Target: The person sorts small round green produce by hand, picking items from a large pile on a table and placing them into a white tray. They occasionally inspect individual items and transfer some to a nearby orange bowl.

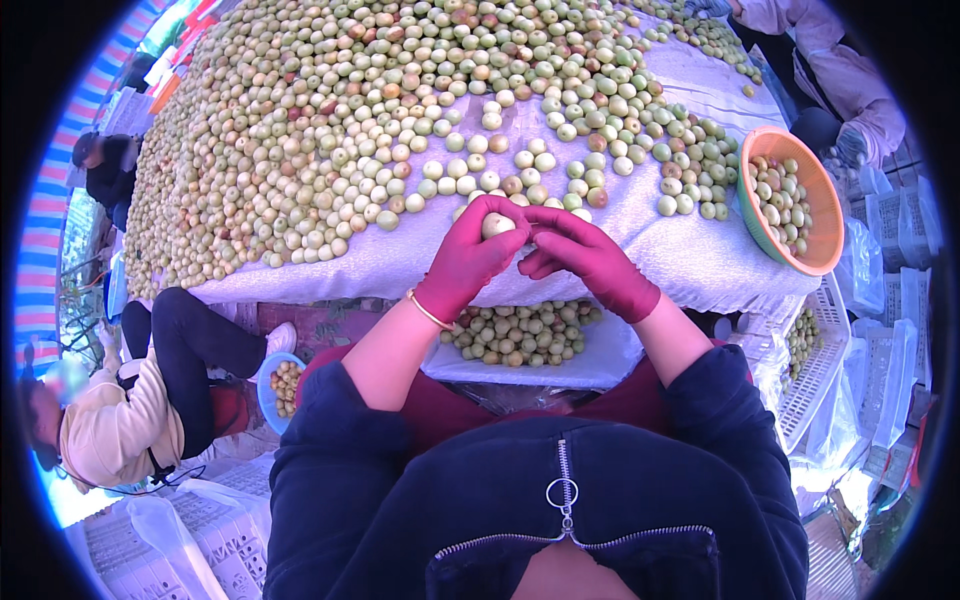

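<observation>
My left hand (470, 255), in a dark red glove, is closed around a pale green jujube (497, 225), which shows between thumb and fingers. Close beside it is my right hand (590, 255), gloved alike. Its fingers are bent and pressed together near the left fingertips; whatever they may pinch is hidden. Both hands are over the near edge of a cloth-covered table (400, 255). Beyond them spreads a big heap of jujubes (330, 130), green to yellowish with some reddish ones. Below the hands, more jujubes (525, 335) lie in a pale lined container (540, 372).
An orange and green basket (825, 215) of jujubes tilts at the table's right side. White plastic crates (800, 390) stand lower right, more grey crates (895, 240) behind. At left, a seated person (130, 420) is near a blue basin (270, 400). Other people sit around the heap.
</observation>
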